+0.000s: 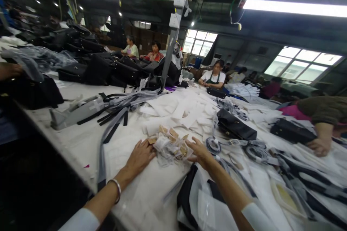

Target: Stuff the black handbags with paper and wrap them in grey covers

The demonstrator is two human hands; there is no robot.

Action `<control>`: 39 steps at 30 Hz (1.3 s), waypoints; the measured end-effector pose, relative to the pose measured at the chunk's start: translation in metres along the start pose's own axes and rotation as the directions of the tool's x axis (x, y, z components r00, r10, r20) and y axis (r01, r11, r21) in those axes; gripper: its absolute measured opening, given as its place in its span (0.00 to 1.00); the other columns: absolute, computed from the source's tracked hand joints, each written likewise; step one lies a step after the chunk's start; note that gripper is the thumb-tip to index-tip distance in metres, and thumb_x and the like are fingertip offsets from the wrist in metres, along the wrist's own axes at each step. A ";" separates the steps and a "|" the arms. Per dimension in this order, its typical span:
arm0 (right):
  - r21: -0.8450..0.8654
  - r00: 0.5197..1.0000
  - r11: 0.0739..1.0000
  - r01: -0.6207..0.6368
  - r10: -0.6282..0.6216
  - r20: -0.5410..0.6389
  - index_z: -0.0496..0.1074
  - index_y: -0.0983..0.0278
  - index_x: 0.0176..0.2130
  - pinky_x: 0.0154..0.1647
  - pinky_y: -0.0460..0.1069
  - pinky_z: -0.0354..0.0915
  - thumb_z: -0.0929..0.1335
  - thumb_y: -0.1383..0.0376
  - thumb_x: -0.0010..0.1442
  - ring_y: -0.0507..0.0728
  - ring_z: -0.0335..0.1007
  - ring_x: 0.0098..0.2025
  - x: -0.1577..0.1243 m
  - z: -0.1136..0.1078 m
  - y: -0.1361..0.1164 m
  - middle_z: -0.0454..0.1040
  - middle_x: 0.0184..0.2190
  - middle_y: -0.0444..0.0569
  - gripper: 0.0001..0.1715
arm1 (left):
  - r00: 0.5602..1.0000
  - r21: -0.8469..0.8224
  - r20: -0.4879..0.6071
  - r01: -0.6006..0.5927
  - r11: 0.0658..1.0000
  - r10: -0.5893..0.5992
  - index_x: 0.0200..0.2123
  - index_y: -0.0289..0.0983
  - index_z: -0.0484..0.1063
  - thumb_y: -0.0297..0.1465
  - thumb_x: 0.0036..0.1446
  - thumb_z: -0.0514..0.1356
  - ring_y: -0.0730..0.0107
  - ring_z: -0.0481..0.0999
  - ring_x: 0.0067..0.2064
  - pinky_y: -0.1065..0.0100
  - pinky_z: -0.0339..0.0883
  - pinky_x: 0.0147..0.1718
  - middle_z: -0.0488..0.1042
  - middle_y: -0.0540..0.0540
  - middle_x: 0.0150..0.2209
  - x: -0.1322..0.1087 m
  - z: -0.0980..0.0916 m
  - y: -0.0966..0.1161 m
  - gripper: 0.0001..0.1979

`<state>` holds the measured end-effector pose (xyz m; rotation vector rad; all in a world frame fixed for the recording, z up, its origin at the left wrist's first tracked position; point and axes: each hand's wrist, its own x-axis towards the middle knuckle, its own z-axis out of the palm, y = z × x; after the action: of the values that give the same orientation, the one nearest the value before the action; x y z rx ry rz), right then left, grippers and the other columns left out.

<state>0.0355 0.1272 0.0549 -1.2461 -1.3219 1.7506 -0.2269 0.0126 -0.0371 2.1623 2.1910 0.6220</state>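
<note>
Long white factory table [78, 140], lower centre: small plastic packets [169, 148] heaped between hands. Left hand [139, 157] open, flat, touching heap; right hand [199, 153] open, holding nothing. Careless push could scatter packets among coiled straps [213, 145].

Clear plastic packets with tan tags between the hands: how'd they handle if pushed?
Likely light and floppy: the clear plastic packets with tan tags look thin and crumpled. Loosely heaped, they'd probably spread under the left hand rather than slide whole.
</note>
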 end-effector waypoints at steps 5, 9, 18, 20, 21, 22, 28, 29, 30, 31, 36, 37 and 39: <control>-0.190 1.000 0.981 0.028 -0.028 0.003 0.68 0.59 0.59 0.36 0.57 0.76 0.77 0.46 0.48 0.62 0.76 0.44 -0.004 -0.013 -0.017 0.70 0.57 0.59 0.44 | 0.999 0.033 -0.022 0.032 0.999 -0.031 0.50 0.35 0.73 0.28 0.66 0.49 0.53 0.72 0.57 0.48 0.54 0.64 0.75 0.37 0.52 0.003 0.000 0.002 0.16; -0.398 0.988 0.906 0.143 -0.151 0.012 0.79 0.62 0.37 0.37 0.53 0.72 0.77 0.55 0.47 0.59 0.73 0.38 -0.014 -0.028 -0.038 0.78 0.39 0.51 0.19 | 0.998 0.064 -0.050 0.040 0.997 -0.037 0.45 0.34 0.74 0.28 0.65 0.47 0.51 0.74 0.52 0.50 0.60 0.60 0.76 0.35 0.48 0.007 -0.001 0.003 0.16; -0.812 0.955 0.527 0.250 -0.273 0.117 0.79 0.59 0.39 0.46 0.53 0.66 0.64 0.53 0.64 0.62 0.73 0.42 -0.139 -0.127 -0.006 0.80 0.39 0.50 0.17 | 0.996 0.063 -0.088 0.028 0.998 -0.022 0.42 0.34 0.74 0.30 0.63 0.46 0.49 0.74 0.49 0.51 0.64 0.57 0.76 0.34 0.45 0.012 -0.002 0.002 0.16; -0.824 0.968 0.521 0.222 -0.222 0.120 0.77 0.58 0.49 0.54 0.55 0.64 0.65 0.53 0.64 0.64 0.72 0.51 -0.147 -0.133 0.014 0.78 0.49 0.52 0.20 | 0.995 0.053 -0.097 0.017 0.998 -0.012 0.41 0.34 0.74 0.31 0.62 0.46 0.48 0.75 0.49 0.51 0.65 0.55 0.76 0.34 0.44 0.012 -0.002 0.002 0.17; -0.833 0.972 0.514 0.206 -0.202 0.116 0.75 0.59 0.53 0.58 0.56 0.62 0.65 0.52 0.64 0.65 0.70 0.54 -0.146 -0.133 0.024 0.76 0.53 0.53 0.24 | 0.994 0.048 -0.104 0.015 0.999 -0.010 0.40 0.35 0.73 0.31 0.62 0.46 0.49 0.75 0.48 0.51 0.66 0.55 0.77 0.34 0.43 0.012 -0.002 0.002 0.17; -0.844 0.977 0.502 0.187 -0.183 0.107 0.73 0.60 0.56 0.60 0.58 0.60 0.64 0.51 0.64 0.66 0.68 0.57 -0.144 -0.131 0.032 0.74 0.56 0.55 0.27 | 0.993 0.044 -0.115 0.016 0.999 -0.011 0.40 0.35 0.73 0.31 0.62 0.46 0.49 0.75 0.48 0.51 0.67 0.54 0.77 0.35 0.42 0.013 -0.002 0.002 0.16; -0.872 0.987 0.469 0.141 -0.137 0.087 0.70 0.61 0.60 0.63 0.59 0.57 0.61 0.48 0.65 0.67 0.65 0.60 -0.132 -0.130 0.050 0.71 0.59 0.56 0.32 | 0.965 0.007 -0.255 0.068 0.998 -0.064 0.36 0.40 0.70 0.34 0.65 0.45 0.57 0.75 0.42 0.58 0.71 0.47 0.76 0.41 0.37 0.009 -0.011 0.001 0.14; -0.868 0.988 0.477 0.139 -0.132 0.086 0.71 0.61 0.59 0.63 0.59 0.58 0.61 0.48 0.64 0.67 0.66 0.59 -0.135 -0.133 0.053 0.72 0.58 0.56 0.31 | 0.955 0.003 -0.288 0.077 0.997 -0.073 0.36 0.40 0.69 0.34 0.66 0.45 0.57 0.75 0.43 0.58 0.70 0.48 0.75 0.41 0.37 0.007 -0.015 0.001 0.14; -0.863 0.989 0.487 0.133 -0.121 0.084 0.71 0.60 0.58 0.62 0.58 0.59 0.62 0.49 0.64 0.67 0.67 0.58 -0.139 -0.137 0.056 0.73 0.57 0.55 0.31 | 0.945 0.001 -0.318 0.083 0.997 -0.078 0.35 0.40 0.69 0.34 0.66 0.45 0.57 0.74 0.43 0.57 0.70 0.49 0.74 0.41 0.37 0.003 -0.019 0.004 0.14; -0.859 0.991 0.497 0.122 -0.110 0.077 0.72 0.59 0.58 0.62 0.58 0.59 0.63 0.49 0.63 0.66 0.68 0.58 -0.143 -0.140 0.059 0.74 0.56 0.55 0.30 | 0.938 0.000 -0.339 0.080 0.997 -0.075 0.35 0.40 0.68 0.35 0.67 0.44 0.57 0.73 0.44 0.56 0.69 0.50 0.74 0.41 0.37 0.000 -0.023 0.007 0.15; -0.848 0.995 0.525 0.077 -0.097 0.031 0.73 0.56 0.57 0.64 0.59 0.58 0.64 0.48 0.62 0.67 0.66 0.60 -0.168 -0.159 0.082 0.72 0.58 0.52 0.28 | 0.968 -0.007 -0.230 -0.108 0.994 0.104 0.36 0.40 0.71 0.36 0.70 0.47 0.61 0.73 0.43 0.59 0.69 0.48 0.74 0.42 0.37 -0.004 -0.031 0.061 0.16; -0.846 0.995 0.528 0.070 -0.092 0.025 0.73 0.55 0.57 0.64 0.59 0.57 0.64 0.48 0.62 0.67 0.66 0.60 -0.172 -0.162 0.085 0.72 0.58 0.52 0.28 | 0.972 -0.012 -0.172 -0.163 0.987 0.158 0.37 0.40 0.72 0.36 0.71 0.48 0.62 0.74 0.43 0.60 0.69 0.48 0.74 0.43 0.37 0.001 -0.029 0.076 0.15; -0.845 0.997 0.532 0.063 -0.075 0.027 0.73 0.54 0.57 0.64 0.58 0.58 0.65 0.48 0.61 0.67 0.66 0.60 -0.178 -0.168 0.088 0.72 0.59 0.51 0.29 | 0.967 -0.020 -0.050 -0.250 0.968 0.249 0.39 0.40 0.74 0.35 0.70 0.51 0.62 0.74 0.46 0.61 0.69 0.49 0.75 0.43 0.40 0.017 -0.021 0.108 0.12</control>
<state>0.2627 0.0072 0.0183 -1.6357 -2.3253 0.9721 -0.1301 0.0207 0.0171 2.4562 1.9331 0.7106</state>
